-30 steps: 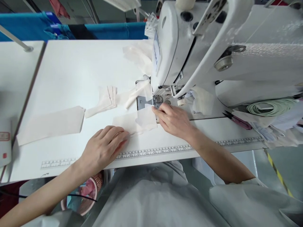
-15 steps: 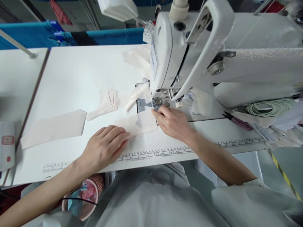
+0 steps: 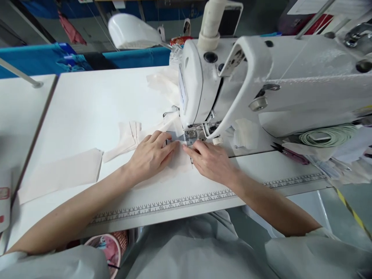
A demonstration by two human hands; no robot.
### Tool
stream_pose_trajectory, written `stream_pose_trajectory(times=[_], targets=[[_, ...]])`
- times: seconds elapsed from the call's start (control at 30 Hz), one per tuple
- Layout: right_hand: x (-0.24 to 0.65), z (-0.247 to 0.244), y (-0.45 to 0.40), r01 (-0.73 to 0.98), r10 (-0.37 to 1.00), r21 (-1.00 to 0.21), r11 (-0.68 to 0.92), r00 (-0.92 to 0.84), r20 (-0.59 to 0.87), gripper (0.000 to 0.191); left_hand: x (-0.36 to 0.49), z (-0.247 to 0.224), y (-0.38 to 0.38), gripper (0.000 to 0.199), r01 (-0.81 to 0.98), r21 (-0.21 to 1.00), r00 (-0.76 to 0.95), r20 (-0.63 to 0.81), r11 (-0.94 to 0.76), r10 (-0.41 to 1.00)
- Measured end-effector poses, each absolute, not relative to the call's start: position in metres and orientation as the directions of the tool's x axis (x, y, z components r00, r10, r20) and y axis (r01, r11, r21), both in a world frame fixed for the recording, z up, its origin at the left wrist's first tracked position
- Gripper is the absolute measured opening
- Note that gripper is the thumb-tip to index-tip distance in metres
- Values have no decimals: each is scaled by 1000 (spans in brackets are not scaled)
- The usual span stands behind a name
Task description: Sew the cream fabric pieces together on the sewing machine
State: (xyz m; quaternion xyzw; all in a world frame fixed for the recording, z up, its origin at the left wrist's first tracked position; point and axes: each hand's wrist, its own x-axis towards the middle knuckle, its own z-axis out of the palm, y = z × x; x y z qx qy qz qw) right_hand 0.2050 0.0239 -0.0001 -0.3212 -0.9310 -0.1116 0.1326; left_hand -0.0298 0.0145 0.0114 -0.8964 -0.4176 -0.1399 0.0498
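Note:
A pale pink fabric piece [image 3: 178, 164] lies in front of the needle area of the white sewing machine [image 3: 193, 85]. On its left side rests my left hand [image 3: 152, 155], fingers bent and thumb close to them, gripping the cloth by its upper edge. My right hand [image 3: 209, 159] pinches the same edge just before the presser foot [image 3: 191, 135], its index finger reaching forward and the other fingers curled. The fingertips of the two hands are a small gap apart. Parts of the cloth under the fingers are hidden.
Pale fabric pieces [image 3: 62, 170] lie at the left, with a smaller notched stack [image 3: 129, 135] nearer the machine. Dark-bladed thread snips [image 3: 290, 153] and a coil of green cord [image 3: 328, 135] sit at the right. A printed ruler [image 3: 171, 206] follows the table's front edge.
My left hand has moved up and right from the lower part of the cloth to its edge by the presser foot. My right hand stays beside the foot. The camera view has tilted upward slightly.

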Motion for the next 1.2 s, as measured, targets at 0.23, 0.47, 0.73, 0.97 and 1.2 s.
stream_pose_trajectory(times=[0.23,0.47,0.73,0.97,1.2], targets=[[206,-3,25,629,560,139,765,-755,341,38,-29,13,13,29,761,23,617,286,-649,733],[203,1,23,623,592,35,782,-758,273,40,-30,15,14,27,732,-2,646,319,-682,693],[316,47,53,699,725,-222,680,-594,349,19,-15,41,-8,32,651,146,676,334,-745,657],[384,26,72,782,861,-371,500,-497,113,14,85,42,-4,34,560,285,734,266,-778,625],[380,18,70,741,820,-353,571,-534,206,16,161,18,49,41,656,176,718,154,-734,679]])
